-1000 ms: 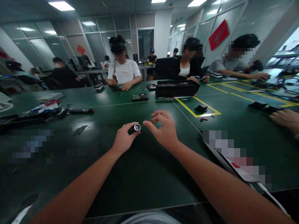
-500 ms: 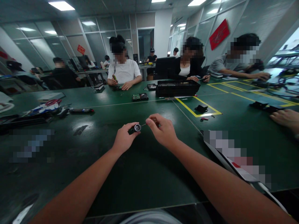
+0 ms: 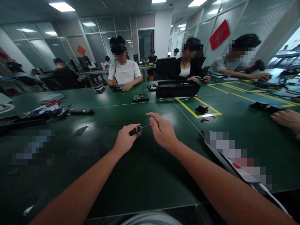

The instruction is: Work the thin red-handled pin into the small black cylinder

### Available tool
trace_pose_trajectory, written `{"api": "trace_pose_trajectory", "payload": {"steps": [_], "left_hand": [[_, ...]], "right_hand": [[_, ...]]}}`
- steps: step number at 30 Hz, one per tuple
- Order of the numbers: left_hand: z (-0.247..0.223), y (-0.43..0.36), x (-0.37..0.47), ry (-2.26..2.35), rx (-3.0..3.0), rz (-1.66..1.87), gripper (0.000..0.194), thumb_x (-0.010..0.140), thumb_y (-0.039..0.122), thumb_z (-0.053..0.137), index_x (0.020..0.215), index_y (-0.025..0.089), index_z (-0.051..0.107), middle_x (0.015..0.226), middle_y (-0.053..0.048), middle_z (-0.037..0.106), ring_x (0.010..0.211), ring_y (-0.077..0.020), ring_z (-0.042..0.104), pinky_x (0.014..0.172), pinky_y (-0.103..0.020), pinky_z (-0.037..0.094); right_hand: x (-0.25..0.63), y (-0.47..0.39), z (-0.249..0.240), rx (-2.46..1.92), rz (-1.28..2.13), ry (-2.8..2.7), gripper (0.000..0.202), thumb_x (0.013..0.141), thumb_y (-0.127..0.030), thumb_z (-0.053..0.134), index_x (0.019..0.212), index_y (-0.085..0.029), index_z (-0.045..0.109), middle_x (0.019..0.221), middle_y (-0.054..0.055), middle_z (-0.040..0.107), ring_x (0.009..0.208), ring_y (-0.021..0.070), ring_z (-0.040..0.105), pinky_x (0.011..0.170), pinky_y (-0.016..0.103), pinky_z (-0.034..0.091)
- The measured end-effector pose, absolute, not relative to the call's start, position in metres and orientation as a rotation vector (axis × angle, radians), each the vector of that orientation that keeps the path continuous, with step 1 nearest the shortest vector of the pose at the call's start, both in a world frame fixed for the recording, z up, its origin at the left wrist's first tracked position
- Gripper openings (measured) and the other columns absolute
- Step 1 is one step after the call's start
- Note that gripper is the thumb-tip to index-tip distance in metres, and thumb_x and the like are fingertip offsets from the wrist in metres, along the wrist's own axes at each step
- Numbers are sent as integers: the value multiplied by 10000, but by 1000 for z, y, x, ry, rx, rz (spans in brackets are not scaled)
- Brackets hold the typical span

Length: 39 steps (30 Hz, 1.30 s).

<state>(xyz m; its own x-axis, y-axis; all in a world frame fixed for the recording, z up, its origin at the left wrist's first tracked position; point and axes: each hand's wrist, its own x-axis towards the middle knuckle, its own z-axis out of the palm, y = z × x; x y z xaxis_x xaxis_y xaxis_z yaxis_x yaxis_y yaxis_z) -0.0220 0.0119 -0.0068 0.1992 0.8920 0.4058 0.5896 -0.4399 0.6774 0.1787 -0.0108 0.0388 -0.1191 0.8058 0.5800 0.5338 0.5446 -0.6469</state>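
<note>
Green desk (image 3: 145, 178) spreads under your left hand (image 3: 125, 137) and right hand (image 3: 163, 129), and you appear to be working at the open end of the dark cylinder (image 3: 138, 129) with a thin tool (image 3: 146, 126); the next move calls for a steady cylinder and an aligned shaft. Left of the cylinder, your left grip is closed on it, thumb below, fingers above. Right of it, your right grip pinches the tool's red end; how far the tip enters, I cannot tell.

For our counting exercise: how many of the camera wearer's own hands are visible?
2, both mid-picture: left hand gripping a dark round-ended part, right hand beside it holding a thin tool.
</note>
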Motion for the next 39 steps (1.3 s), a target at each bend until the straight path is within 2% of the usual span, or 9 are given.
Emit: {"api": "trace_pose_trajectory", "payload": {"steps": [2,6,11,21,28,31,34,36,39], "left_hand": [[-7,12,-23,1395,2100,1121,398,837,246,732,1229,309,701,1267,-59,692,1213,-267,613,1167,-535,341],[-5,11,-23,1392,2123,1121,393,853,253,717,1240,312,692,1274,-63,687,1214,-267,610,1165,-546,337],[1,10,-21,1412,2269,1108,378,894,254,676,1267,317,665,1303,-53,672,1254,-263,580,1209,-609,197],[1,13,-22,1458,2293,1055,393,890,198,677,1271,291,656,1274,-58,678,1200,-253,596,1154,-588,311],[2,9,-21,1450,2283,1067,395,888,245,692,1273,322,652,1287,-34,681,1217,-251,604,1182,-598,266],[1,9,-21,1466,2258,1055,394,888,250,695,1273,323,651,1299,-38,678,1241,-262,592,1186,-627,233],[1,9,-21,1474,2245,1057,393,886,253,700,1270,322,652,1302,-35,678,1251,-264,587,1188,-631,224],[1,8,-21,1475,2242,1061,397,884,256,703,1272,324,652,1305,-35,676,1254,-265,586,1190,-632,222],[1,9,-22,1480,2236,1053,402,885,252,701,1277,329,649,1308,-38,673,1256,-268,583,1190,-644,214]], "right_hand": [[178,-10,37,-1100,380,-1749,302,997,-279,422,1255,-196,556,825,36,681,745,195,657,701,337,474],[178,-1,30,-1063,527,-1581,169,966,-347,508,1038,-218,589,899,55,696,838,204,667,761,355,499],[184,18,18,-1086,857,-1146,282,962,-461,447,859,-226,563,760,33,637,677,184,615,636,337,510],[179,8,23,-1055,707,-1276,225,977,-421,476,925,-224,574,770,14,632,712,164,587,685,322,476],[178,5,23,-1046,689,-1371,219,983,-409,492,966,-217,596,832,31,683,763,173,639,732,339,500],[179,2,27,-1091,667,-1405,267,966,-458,530,936,-210,625,807,26,691,728,169,640,679,321,485],[181,-1,33,-1221,553,-1440,347,900,-535,622,781,-209,621,656,-8,625,591,146,556,566,293,405],[183,-2,35,-1251,506,-1473,346,888,-525,641,748,-210,614,613,-20,591,552,136,512,539,288,370],[184,-3,36,-1154,530,-1578,208,952,-394,557,955,-206,645,737,0,656,622,146,570,587,288,411]]}}
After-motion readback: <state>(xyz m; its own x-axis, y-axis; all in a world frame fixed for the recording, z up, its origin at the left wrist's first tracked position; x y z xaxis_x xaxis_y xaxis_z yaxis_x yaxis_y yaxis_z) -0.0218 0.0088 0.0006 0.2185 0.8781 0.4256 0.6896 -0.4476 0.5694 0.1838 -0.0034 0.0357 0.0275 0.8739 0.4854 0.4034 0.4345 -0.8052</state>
